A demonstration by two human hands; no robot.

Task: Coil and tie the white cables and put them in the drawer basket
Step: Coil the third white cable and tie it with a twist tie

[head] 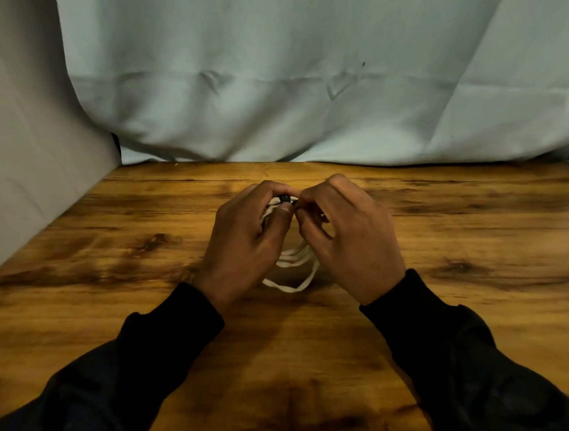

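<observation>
The left hand (245,236) is curling its fingers around the top of a coiled white cable (290,267), with the thumb pressing against the bundle near a small dark piece (284,199) that is showing between the fingertips; whether that piece is a tie or a plug cannot be told. The right hand (349,232) is meeting it from the other side, its thumb and forefinger pinching at the same spot on the coil, the remaining fingers folding inward beneath. The two hands are touching or nearly touching at their fingertips, and together they are hiding most of the upper half of the coil.

The lower loops of the cable are hanging out between the wrists, several white strands lying close together, and the lowest loop is resting on or just above the bench (115,255). Both arms are coming in from the bottom corners in black sleeves (159,357) that are covering them down to the wrists.

The bench is a wooden surface with dark knots and grain streaks. Along its far edge a pale blue cloth (287,85) is hanging in folds and reaching down to the wood. At the left a grey cloth panel (22,129) is closing off that side, meeting the blue cloth at the back corner.
</observation>
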